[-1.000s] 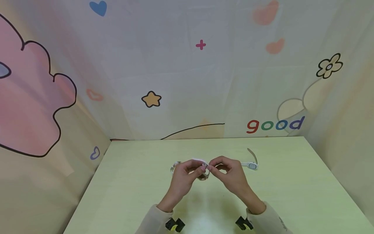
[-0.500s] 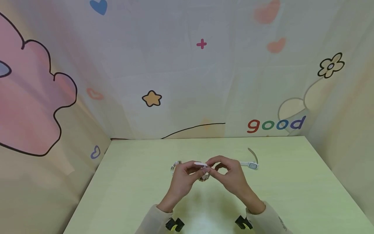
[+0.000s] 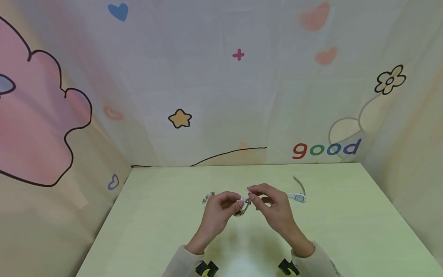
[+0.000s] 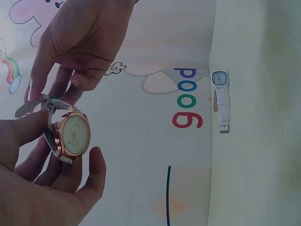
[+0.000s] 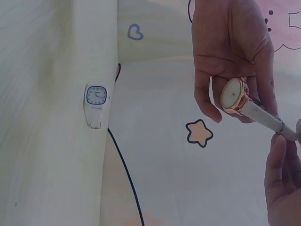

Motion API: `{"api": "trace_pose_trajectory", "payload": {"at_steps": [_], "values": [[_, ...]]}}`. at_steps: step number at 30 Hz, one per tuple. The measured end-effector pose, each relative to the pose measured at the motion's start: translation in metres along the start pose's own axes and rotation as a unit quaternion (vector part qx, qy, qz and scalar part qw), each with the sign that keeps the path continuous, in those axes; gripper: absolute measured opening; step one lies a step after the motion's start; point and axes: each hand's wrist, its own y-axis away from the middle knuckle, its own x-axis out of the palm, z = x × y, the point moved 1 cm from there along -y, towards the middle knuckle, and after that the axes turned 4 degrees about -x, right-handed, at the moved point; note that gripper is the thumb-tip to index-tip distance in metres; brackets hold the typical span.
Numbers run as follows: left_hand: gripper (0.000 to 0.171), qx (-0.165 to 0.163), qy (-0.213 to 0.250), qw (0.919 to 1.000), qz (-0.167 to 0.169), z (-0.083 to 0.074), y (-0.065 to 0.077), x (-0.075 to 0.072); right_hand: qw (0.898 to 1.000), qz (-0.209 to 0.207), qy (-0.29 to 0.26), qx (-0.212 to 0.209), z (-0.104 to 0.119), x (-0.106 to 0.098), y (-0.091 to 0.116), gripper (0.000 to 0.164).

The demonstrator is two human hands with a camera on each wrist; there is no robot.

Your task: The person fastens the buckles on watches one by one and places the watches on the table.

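Observation:
A wristwatch (image 4: 75, 134) with a rose-gold case, pale round dial and whitish strap is held up between both hands, its strap bent into a loop. In the head view, my left hand (image 3: 218, 211) grips it by the strap, and the case hangs below the fingers. My right hand (image 3: 273, 207) pinches the strap near its free end, fingertips close to the left thumb. The left wrist view shows the pale strap tip (image 4: 24, 110) at the right index fingertip. The right wrist view shows the strap (image 5: 261, 117) stretching from case to right fingers.
On the pale table (image 3: 155, 231) a white watch with a squarish dial (image 3: 299, 197) lies right of the hands. Another white watch (image 5: 97, 95) lies behind the left hand. A printed curtain (image 3: 221, 84) closes off the back and sides.
The white strap end, lying across between the fingertips half a second ago, now stands up by the right index finger. The right fingertips have drawn slightly rightward; the left hand has barely moved.

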Motion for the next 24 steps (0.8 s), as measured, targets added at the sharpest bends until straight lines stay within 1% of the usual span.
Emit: {"api": "trace_pose_trajectory", "payload": {"at_steps": [4, 8, 11, 15, 20, 24], "values": [[0.019, 0.007, 0.003, 1.0000, -0.004, -0.0011, 0.0006, 0.0009, 1.000, -0.007, -0.024, 0.002, 0.0005, -0.0006, 0.0001, 0.014], [0.020, 0.009, 0.001, 0.9998, -0.016, -0.0023, 0.0022, 0.0019, 1.000, -0.009, -0.024, 0.009, 0.0005, -0.0011, 0.0008, 0.011], [0.019, 0.009, 0.001, 0.9996, -0.028, -0.0021, 0.0032, 0.0019, 0.999, -0.010, -0.022, 0.022, 0.0013, -0.0014, 0.0013, 0.009], [0.018, 0.011, 0.004, 0.9993, -0.035, -0.0018, 0.0038, 0.0016, 0.999, -0.008, -0.023, 0.033, 0.0026, -0.0017, 0.0019, 0.007], [0.017, 0.012, 0.012, 0.9992, -0.035, -0.0026, 0.0043, 0.0019, 0.999, -0.003, -0.030, 0.029, 0.0023, -0.0018, 0.0029, 0.011], [0.017, 0.014, 0.018, 0.9991, -0.036, -0.0036, 0.0045, 0.0023, 0.999, 0.005, -0.035, 0.023, 0.0025, -0.0021, 0.0025, 0.011]]}}
